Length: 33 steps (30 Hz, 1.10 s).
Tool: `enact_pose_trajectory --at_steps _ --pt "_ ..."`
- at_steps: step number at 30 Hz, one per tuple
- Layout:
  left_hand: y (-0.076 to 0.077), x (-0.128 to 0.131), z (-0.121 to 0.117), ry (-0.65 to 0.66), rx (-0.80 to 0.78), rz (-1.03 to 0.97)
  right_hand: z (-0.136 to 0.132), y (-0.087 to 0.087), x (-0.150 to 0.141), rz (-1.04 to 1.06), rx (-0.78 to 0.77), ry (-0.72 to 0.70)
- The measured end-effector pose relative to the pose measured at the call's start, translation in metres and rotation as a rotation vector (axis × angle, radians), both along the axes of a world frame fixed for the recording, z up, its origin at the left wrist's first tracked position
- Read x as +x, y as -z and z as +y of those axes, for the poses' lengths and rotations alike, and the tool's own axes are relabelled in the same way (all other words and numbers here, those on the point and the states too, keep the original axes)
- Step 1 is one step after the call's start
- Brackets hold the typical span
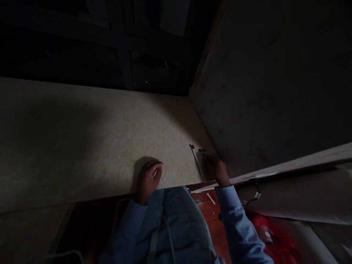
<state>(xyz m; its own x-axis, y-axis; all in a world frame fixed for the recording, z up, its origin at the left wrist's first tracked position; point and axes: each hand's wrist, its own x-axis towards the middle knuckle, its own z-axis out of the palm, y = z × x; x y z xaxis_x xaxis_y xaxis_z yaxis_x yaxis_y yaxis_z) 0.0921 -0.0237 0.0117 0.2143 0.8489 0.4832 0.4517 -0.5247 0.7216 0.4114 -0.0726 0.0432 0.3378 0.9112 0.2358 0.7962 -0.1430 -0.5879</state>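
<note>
My left hand (149,180) rests at the front edge of the pale marbled surface (132,128). Its fingers are curled toward the thumb, and nothing shows in them. Over the right end of the surface, my right hand (217,169) is closed on what looks like a razor (202,152), with a dark T-shaped head pointing away from me; the fingers hide most of its handle. Just left of that hand, a slim pale stick (198,163) with a small dark head lies on the surface, apart from the fingers. The light is dim.
A grey wall (264,95) rises close to the right hand. Dark window panes (154,69) stand behind the surface. Below the edge, a small white strip (211,198) lies on the reddish floor (211,220). A black cable (254,196) and a red bundle (275,234) are lower right.
</note>
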Motion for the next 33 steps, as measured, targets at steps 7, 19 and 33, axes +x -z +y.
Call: enact_pose_trajectory --at_steps 7,19,33 --pt "0.0 0.0 -0.001 0.001 0.001 0.011 -0.006 0.003 -0.01 0.051 0.03 0.09" --pt "-0.004 0.001 -0.002 -0.007 -0.006 0.032 -0.012 -0.014 -0.069 0.32 0.051 0.045" --pt "-0.009 0.002 -0.003 -0.015 0.003 0.021 0.008 0.007 -0.121 0.122 0.0 -0.101"
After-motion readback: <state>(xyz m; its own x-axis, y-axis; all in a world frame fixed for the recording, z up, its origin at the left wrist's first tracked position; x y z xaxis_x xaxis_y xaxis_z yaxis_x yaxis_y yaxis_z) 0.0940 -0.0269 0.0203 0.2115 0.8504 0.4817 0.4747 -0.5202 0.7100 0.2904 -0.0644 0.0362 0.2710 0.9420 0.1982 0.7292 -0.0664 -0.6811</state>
